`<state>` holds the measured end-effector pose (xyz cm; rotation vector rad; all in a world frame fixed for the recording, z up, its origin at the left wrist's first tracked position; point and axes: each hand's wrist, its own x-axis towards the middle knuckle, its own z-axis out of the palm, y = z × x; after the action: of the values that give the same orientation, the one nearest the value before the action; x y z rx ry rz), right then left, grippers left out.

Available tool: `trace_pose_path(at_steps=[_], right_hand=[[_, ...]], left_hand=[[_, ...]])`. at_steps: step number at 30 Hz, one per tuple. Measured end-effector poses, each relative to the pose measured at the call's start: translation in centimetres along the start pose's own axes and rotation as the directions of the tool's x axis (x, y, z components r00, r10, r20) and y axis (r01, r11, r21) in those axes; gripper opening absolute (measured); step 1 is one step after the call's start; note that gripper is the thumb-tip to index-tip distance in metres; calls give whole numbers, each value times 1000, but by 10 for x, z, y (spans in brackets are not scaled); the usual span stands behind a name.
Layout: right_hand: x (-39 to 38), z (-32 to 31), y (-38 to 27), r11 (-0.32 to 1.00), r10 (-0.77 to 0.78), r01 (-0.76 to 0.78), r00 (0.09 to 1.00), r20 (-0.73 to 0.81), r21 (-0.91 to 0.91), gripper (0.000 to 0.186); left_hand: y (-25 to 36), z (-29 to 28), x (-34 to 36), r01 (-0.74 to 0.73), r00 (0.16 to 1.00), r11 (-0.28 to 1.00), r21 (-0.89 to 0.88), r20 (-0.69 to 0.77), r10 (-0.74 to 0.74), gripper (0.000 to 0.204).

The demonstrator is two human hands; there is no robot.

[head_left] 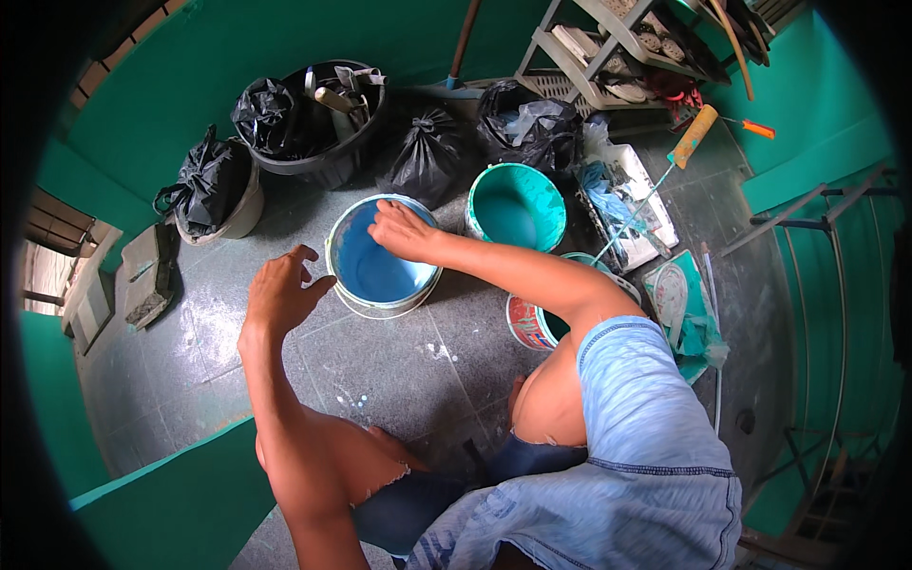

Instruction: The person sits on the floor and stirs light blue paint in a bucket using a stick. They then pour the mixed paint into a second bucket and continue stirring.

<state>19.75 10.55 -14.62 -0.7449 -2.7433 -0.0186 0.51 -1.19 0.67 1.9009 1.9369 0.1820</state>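
A white bucket [384, 300] with pale blue paint inside stands on the floor in front of me. My right hand [403, 231] is over its opening, near the far rim, with the fingers curled together. Whatever those fingers hold, if anything, is hidden from view. Just left of the bucket hovers my left hand [288, 291], fingers bent but apart, with nothing in it. To the right of the blue paint is a teal-stained bucket [518, 206]. Partly behind my right forearm is a red-and-white paint pail [528, 323].
Black bags [427, 157] and a dark tub [318, 166] line the far wall. At right lie a messy white tray [655, 228], a paint roller [692, 138] and a green tray [698, 313]. A shoe rack [570, 62] stands at the back; concrete blocks [149, 275] lie left.
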Motion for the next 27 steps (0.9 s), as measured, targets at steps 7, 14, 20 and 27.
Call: trace_pose_path(at_steps=[7,14,20,27], right_hand=[[1,0,-20,941,45,-177,910,412,288,5],[1,-2,-10,995,-16,24,997,77,-101,8],[10,-20,-30,915,93,-299,810,579,271,9],[8,7,-7,980,-107,88,990,-96,-180,9]], left_hand=[[-13,4,2,-3,1000,1000,-8,1,3,45],[-3,3,2,-5,1000,1000,7,-13,5,45],[-6,3,1,-14,1000,1000,20,-15,14,45],[-6,-1,2,-36,999,999,15,3,36,43]])
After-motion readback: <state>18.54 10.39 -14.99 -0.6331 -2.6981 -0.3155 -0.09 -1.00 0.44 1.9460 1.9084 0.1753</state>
